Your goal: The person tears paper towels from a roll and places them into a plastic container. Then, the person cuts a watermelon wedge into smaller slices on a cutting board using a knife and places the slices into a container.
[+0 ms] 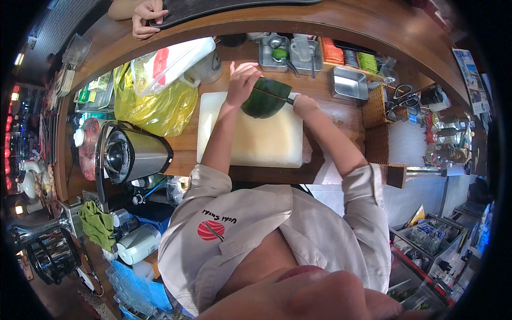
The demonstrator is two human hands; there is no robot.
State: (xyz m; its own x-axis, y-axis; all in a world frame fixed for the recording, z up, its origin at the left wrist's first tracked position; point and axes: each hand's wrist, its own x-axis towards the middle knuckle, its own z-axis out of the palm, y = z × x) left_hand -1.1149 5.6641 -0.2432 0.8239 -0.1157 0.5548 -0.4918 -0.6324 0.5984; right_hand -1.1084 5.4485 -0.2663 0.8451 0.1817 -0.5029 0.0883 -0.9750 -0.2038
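Note:
A dark green piece of watermelon [262,107] rests rind up on the far part of a white cutting board [264,144]. My left hand [243,82] holds it at its left side, with the fingers stretched towards the far edge. In my right hand [306,107] is the handle of a knife [276,95]. The thin blade lies across the rind from right to left and appears to be in the melon. How deep it sits cannot be told. The cut face of the melon is hidden from above.
Left of the board are a yellow plastic bag [156,108], a clear pitcher [204,70] and a steel appliance [140,154]. Behind stand metal trays [274,64] with a lime [279,53]. At right are an empty steel container [349,83], wicker baskets [376,142] and scissors [402,96]. Another person's hand [148,18] rests on the counter ledge.

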